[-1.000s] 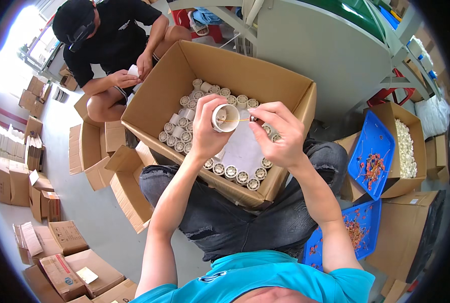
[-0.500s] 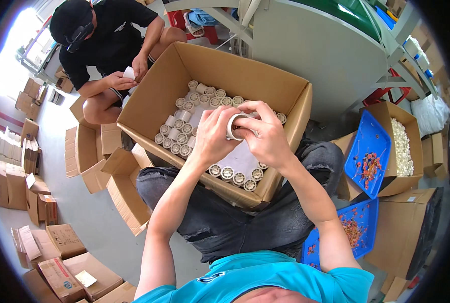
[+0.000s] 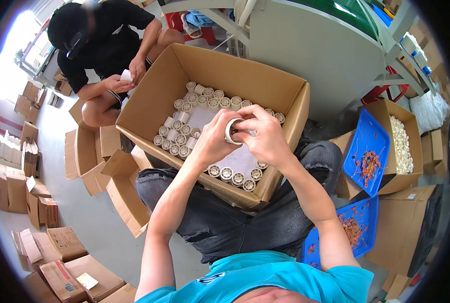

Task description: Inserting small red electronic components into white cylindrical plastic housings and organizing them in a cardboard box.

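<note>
Above the open cardboard box (image 3: 149,116), my left hand (image 3: 214,140) is wrapped around a short white plastic cylinder (image 3: 229,132) with its open end turned up and to the right. My right hand (image 3: 265,139) grips the same cylinder from the other side, its fingers bent over the rim and into the opening. What those fingertips touch inside is hidden. Beneath my hands, several similar white cylinders with slotted round ends (image 3: 180,132) stand or lie in the box on a pale sheet (image 3: 199,117).
At the far left a crouching person (image 3: 103,45) holds a white cylinder (image 3: 126,76). On the right are blue trays (image 3: 353,156) with small red and orange wired parts, and a carton of cream-coloured pieces (image 3: 400,146). Open cartons (image 3: 129,187) stand at my left; a grey machine panel (image 3: 305,45) rises behind.
The cylinder in my hands has turned slightly, and my right fingers have shifted at its opening. The other person's hands have moved a little.
</note>
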The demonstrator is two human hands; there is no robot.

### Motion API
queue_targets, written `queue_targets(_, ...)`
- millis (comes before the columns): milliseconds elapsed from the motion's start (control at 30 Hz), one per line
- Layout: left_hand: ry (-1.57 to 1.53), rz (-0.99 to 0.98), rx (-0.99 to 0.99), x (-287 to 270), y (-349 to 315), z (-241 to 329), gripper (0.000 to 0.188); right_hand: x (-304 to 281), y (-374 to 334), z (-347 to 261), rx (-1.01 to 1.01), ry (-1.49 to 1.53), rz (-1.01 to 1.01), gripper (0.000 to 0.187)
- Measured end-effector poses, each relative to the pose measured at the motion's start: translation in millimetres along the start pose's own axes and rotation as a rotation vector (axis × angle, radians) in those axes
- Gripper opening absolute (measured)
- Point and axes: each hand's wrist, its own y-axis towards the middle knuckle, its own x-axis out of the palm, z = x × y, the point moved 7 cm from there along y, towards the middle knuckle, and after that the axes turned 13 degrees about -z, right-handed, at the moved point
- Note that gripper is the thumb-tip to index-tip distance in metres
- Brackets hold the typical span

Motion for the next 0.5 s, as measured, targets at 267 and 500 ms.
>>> queue_targets(267, -0.024, 0.015, 0.060, -0.1, -0.2, 2.8, 0.050, 3.0, -0.9, 7.8, 0.062, 0.112, 0.004, 0.015)
queue_targets(500, 0.057, -0.021, 0.063, -1.5, 0.1, 5.0, 0.055, 5.2, 0.3, 8.6, 0.026, 0.165, 0.026, 0.014)
